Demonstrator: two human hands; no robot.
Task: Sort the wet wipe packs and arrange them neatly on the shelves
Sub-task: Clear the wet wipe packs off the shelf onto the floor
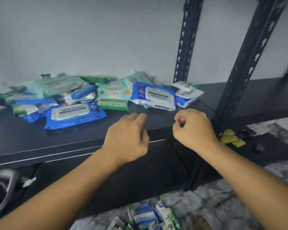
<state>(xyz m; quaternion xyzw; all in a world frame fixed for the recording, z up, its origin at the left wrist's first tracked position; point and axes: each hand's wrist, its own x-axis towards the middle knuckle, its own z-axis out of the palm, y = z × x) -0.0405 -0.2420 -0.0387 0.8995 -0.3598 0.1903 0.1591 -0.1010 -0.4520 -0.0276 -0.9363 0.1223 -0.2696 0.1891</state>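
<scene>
A jumbled heap of wet wipe packs lies on the black shelf (pixel 32 143) against the wall. Two blue Antabax packs stand out, one at the front left (pixel 74 114) and one turned the other way at the right (pixel 154 97). Green and mint packs (pixel 113 97) lie between and behind them, with white packs (pixel 188 92) at the right end. My left hand (pixel 128 136) hovers over the shelf's front edge, its fingers loosely bent and holding nothing. My right hand (pixel 193 128) is curled into a fist just right of it, with nothing in it.
Two black perforated uprights (pixel 186 47) (pixel 249 60) rise at the right of the shelf. More wipe packs (pixel 150 216) lie on the marbled floor below. Yellow sachets (pixel 231 138) sit on the floor by the front upright. A grey handle (pixel 8 185) shows at lower left.
</scene>
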